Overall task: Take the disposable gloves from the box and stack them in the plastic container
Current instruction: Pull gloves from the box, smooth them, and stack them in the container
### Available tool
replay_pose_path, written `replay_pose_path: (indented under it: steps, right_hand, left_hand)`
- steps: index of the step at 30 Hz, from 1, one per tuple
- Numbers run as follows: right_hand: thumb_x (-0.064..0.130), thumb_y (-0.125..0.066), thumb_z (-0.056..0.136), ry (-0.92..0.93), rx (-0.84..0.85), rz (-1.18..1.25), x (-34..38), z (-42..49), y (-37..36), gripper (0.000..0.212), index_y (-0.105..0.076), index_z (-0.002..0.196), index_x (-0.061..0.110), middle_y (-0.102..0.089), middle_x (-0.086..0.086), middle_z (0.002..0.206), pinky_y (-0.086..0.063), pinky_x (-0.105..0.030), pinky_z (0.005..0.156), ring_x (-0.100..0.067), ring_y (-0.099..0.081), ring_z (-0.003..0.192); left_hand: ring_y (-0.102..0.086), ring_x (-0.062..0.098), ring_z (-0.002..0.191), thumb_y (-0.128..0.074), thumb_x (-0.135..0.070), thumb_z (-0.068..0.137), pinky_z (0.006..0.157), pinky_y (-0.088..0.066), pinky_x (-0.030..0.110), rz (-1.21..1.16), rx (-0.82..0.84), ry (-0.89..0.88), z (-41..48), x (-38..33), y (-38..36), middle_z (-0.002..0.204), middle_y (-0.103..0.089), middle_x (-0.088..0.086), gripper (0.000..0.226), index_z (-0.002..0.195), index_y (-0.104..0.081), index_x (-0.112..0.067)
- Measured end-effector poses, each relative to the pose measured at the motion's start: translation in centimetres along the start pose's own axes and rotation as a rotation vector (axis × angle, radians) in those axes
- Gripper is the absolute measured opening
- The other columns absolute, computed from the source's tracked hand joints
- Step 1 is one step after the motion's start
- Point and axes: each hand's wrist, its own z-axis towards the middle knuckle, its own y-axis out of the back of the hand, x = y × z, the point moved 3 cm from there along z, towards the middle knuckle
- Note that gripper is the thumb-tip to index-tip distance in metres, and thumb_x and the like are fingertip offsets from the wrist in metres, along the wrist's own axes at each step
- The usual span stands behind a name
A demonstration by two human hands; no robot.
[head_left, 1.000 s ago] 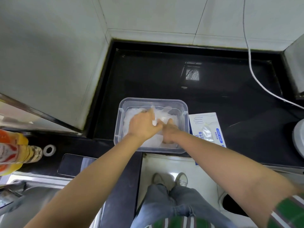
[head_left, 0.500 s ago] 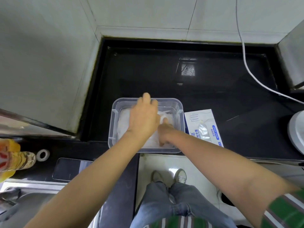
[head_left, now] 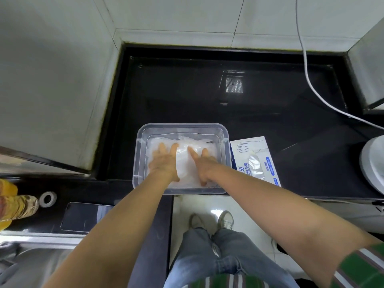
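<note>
A clear plastic container (head_left: 182,127) stands at the front edge of the black counter. A pile of translucent disposable gloves (head_left: 187,161) lies inside it. My left hand (head_left: 164,161) rests flat on the left part of the pile, fingers spread. My right hand (head_left: 204,165) lies flat on the right part, fingers spread too. Neither hand grips anything. The white and blue glove box (head_left: 256,159) lies flat just right of the container, with a glove poking out of its opening.
A white cable (head_left: 307,80) runs across the back right of the counter. A white round appliance (head_left: 374,163) sits at the right edge. A phone (head_left: 87,217), a tape roll (head_left: 47,198) and a yellow bottle (head_left: 12,204) lie at the left, by a sink.
Both hands were bunched together over the gloves; now they lie flat and apart on the pile, which looks smoothed down.
</note>
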Motion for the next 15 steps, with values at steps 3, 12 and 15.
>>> replay_pose_path:
  steps: [3,12,15]
  right_hand:
    - [-0.008,-0.072,0.077,0.002,-0.01,0.003,0.0,-0.1,0.0,0.127,0.018,0.153,0.042,0.005,-0.007,0.161,-0.049,-0.046,0.101,-0.038,-0.033,0.138]
    - [-0.001,-0.07,0.083,0.002,0.036,-0.012,0.2,-0.6,0.2,0.122,0.022,0.151,0.041,0.01,-0.007,0.163,-0.046,-0.049,0.105,-0.039,-0.034,0.138]
    - [0.002,-0.07,0.085,0.056,0.059,-0.038,1.0,-1.6,1.9,0.111,0.01,0.157,0.029,-0.01,-0.013,0.16,-0.051,-0.04,0.097,-0.036,-0.05,0.125]
  left_hand:
    - [-0.015,0.037,0.145,-0.084,-0.029,0.073,0.1,-0.044,0.038,0.046,0.035,0.017,0.1,0.0,-0.3,0.16,0.011,0.014,0.121,0.153,0.007,-0.033]
    - [-0.014,0.042,0.144,-0.078,-0.021,0.079,0.106,-0.041,0.044,-0.037,0.097,-0.003,-0.9,0.1,0.1,0.159,0.005,0.014,0.111,0.152,0.004,-0.036]
    - [-0.046,0.033,0.126,-0.066,-0.023,0.09,0.093,-0.047,0.035,-0.071,-0.001,-0.032,-1.8,-0.1,1.8,0.149,-0.03,0.013,0.077,0.152,-0.021,-0.028]
